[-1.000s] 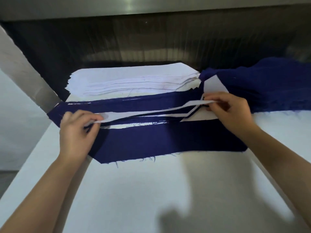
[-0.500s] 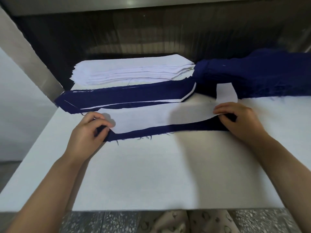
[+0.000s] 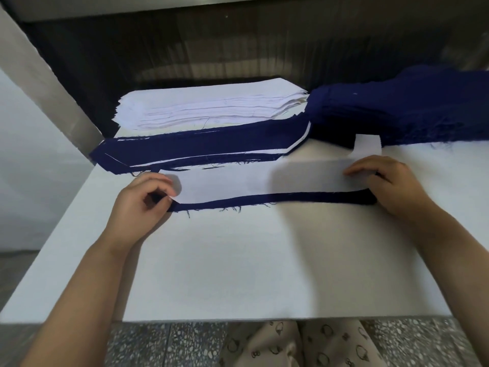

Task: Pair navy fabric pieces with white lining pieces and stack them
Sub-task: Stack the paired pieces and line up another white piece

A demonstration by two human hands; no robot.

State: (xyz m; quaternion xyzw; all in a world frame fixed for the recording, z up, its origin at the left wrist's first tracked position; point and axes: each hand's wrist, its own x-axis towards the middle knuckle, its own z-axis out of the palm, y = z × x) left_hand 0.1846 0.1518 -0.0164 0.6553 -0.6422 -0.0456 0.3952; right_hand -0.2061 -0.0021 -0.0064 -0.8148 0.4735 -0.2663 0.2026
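A long white lining piece (image 3: 254,181) lies on a navy fabric piece (image 3: 264,200), whose near edge shows below it as a dark strip. My left hand (image 3: 140,205) pinches the left end of the pair. At the right end my right hand (image 3: 389,186) holds the pair with curled fingers. Just behind lies a stack of paired navy and white pieces (image 3: 201,149). Farther back sits a pile of white lining pieces (image 3: 209,107), with a heap of navy fabric (image 3: 397,109) to its right.
The white table (image 3: 238,260) has its front edge near me, with speckled floor (image 3: 164,343) and patterned trousers below. A metal post (image 3: 45,83) slants at the left, and a dark wall stands behind the piles.
Both hands have drawn the white-on-navy pair toward me, off the stack. The white piece now lies flat on the navy one with only a navy strip showing.
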